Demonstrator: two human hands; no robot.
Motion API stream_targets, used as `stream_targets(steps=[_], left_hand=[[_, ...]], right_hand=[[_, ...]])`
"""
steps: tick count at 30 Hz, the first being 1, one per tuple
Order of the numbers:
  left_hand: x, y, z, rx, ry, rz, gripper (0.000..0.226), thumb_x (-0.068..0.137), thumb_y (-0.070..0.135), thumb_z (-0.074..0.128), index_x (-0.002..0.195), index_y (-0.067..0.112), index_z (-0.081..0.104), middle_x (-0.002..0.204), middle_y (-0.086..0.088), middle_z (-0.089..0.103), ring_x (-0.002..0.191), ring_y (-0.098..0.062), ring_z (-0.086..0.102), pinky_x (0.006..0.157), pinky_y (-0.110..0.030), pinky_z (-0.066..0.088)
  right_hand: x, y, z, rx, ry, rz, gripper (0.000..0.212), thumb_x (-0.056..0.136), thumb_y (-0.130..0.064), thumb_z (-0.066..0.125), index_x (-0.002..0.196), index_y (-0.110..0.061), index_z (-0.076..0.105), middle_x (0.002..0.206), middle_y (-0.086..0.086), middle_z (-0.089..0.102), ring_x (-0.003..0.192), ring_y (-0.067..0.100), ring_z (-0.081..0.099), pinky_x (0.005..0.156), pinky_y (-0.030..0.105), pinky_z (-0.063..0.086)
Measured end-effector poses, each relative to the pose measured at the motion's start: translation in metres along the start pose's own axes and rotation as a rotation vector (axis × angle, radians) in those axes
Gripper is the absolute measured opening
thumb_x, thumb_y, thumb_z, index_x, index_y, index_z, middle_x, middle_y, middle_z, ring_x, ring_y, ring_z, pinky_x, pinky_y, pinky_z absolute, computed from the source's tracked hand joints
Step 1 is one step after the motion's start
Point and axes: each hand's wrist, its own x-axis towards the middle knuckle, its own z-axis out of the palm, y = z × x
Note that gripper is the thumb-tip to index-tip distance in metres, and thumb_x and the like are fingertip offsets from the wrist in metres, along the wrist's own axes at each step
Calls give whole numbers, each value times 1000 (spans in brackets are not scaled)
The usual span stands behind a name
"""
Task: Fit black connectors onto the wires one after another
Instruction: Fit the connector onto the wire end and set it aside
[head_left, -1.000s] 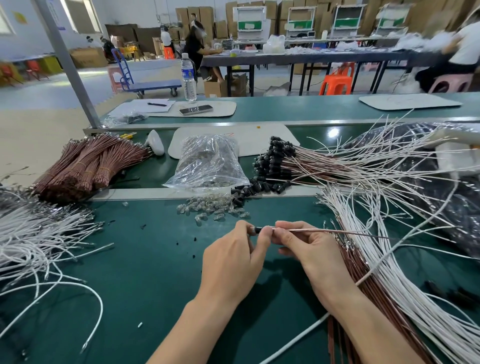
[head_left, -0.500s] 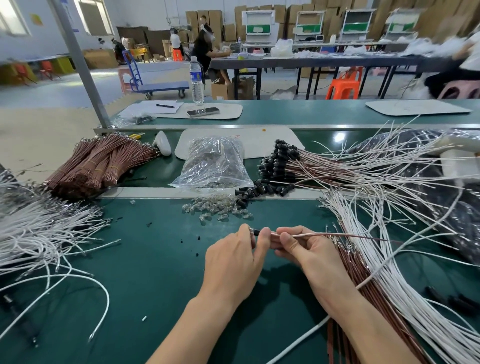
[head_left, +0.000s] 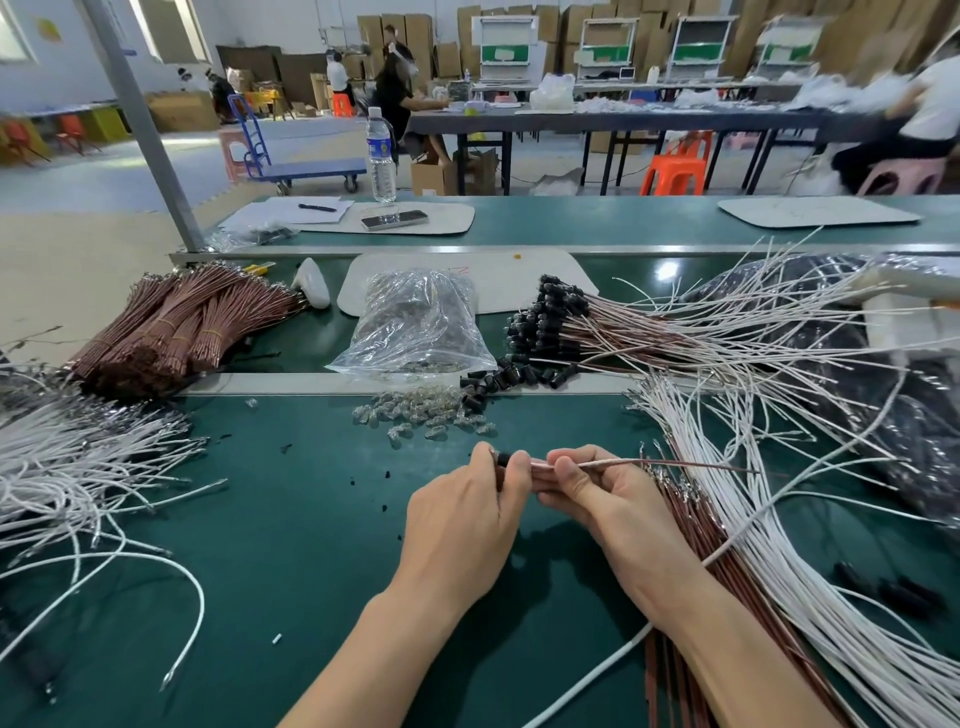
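Bright, even light; left hand (head_left: 462, 525) and right hand (head_left: 608, 499) cast soft shadows on the dark-green bench mat (head_left: 260, 545); edges blur.

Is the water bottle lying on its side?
No, the water bottle stands upright on the far bench, just behind the phone.

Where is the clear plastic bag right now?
In the head view, the clear plastic bag lies centre-table, between the bundled brown wires on its left and the black-capped wires on its right.
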Motion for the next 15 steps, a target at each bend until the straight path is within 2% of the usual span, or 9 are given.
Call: stream_targets(steps=[3, 6, 9, 12, 15], left_hand=[[-2, 0, -3, -223, -8, 58, 39, 95, 68, 17, 87, 34, 33, 65, 7, 57, 61, -10, 55, 54, -23, 36], [-4, 0, -7, -359, 3, 156, 22, 99, 57, 37, 107, 38, 43, 88, 22, 63, 68, -4, 56, 61, -17, 39], [-3, 0, -9, -413, 18, 162, 13, 103, 38, 50, 116, 39, 48, 93, 19, 63, 72, -8, 57, 64, -23, 46], [-5, 2, -9, -359, 4, 146, 13, 104, 47, 43, 115, 40, 46, 81, 16, 62, 67, -8, 56, 60, -25, 43], [-5, 3, -7, -190, 12, 72, 44, 96, 70, 17, 104, 36, 43, 65, 11, 58, 69, -9, 57, 60, -30, 39]], right_hand=[[0, -2, 4, 104, 11, 46, 35, 85, -30, 66, 111, -6, 66, 103, 14, 77, 94, 21, 75, 70, 21, 57], [-1, -4, 5, 135, 22, 88, 33, 78, -37, 72, 95, -10, 79, 96, 12, 77, 74, 13, 70, 62, 21, 55], [-1, -4, 5, 100, 18, 86, 31, 76, -39, 74, 88, -11, 81, 98, 12, 76, 66, 9, 64, 59, 21, 54], [-3, -5, 6, 66, 21, 50, 22, 78, -38, 73, 85, -19, 80, 91, 6, 74, 67, 9, 62, 58, 22, 53], [-4, -5, 8, -11, 54, 17, 13, 88, -31, 69, 81, -24, 78, 87, 5, 74, 68, 9, 63, 58, 21, 53]])
